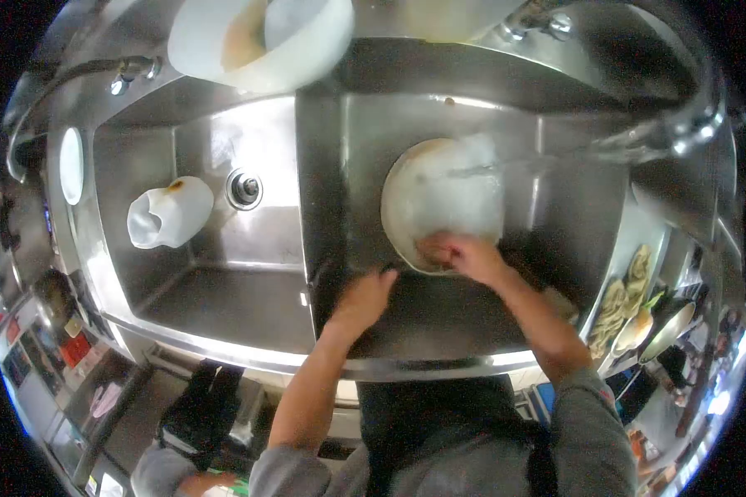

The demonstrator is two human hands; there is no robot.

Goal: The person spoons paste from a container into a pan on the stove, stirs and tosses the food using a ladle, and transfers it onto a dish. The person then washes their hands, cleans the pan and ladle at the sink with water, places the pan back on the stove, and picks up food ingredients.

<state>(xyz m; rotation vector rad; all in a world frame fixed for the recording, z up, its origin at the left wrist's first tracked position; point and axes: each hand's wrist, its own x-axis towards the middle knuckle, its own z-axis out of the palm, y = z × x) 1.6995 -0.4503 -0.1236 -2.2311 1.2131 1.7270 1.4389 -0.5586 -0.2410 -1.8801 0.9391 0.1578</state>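
A round white container (406, 203) sits in the right sink basin, with water from the tap running into it and foamy, cloudy water inside. My right hand (472, 257) is at its near rim, fingers bent in and closed; a brownish patch by the fingertips is too blurred to name. My left hand (365, 300) hovers over the basin to the lower left of the container, apart from its rim. Its fingers are smeared, and I see nothing clear in them.
A white jug-like container with a brown stain (174, 211) lies on its side in the left basin near the drain (244, 189). A large white tub (282, 62) stands on the back ledge. Grey cloths (622, 302) and a ladle (634, 331) lie right. Another person (174, 447) stands lower left.
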